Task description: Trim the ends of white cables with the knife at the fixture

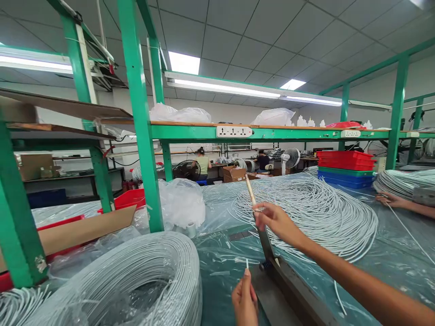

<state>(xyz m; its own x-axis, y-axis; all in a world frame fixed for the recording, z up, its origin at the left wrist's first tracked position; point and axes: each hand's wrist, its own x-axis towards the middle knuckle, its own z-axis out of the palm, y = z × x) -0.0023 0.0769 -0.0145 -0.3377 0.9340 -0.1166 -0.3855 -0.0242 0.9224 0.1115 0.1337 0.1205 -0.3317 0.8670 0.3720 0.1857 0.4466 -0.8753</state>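
The left hand (244, 299) sits low at the bottom edge, its fingers pressed together and pinching the end of a thin white cable (247, 264) that stands up just above the fingertips. The right hand (277, 222) reaches forward over the counter (390, 267), its fingers closed around the handle (250, 190) of a lever cutter (272, 260); the handle is raised and tilted away from the person, with its pale wooden tip uppermost. The cutter's dark blade arm runs down to a hinge just right of the cable end, and the metal base lies on the clear plastic sheeting that covers the counter.

A large coil of white cable (142, 280) lies at the left, close to the left hand. A second, looser heap of cut cable (316, 208) spreads beyond the right hand. At the far right another person's hand (390, 199) rests on a cable; whether it grips it is hard to tell. Stacked red, green and blue trays (345, 168) stand behind, and green frame posts (142, 127) rise at the left.
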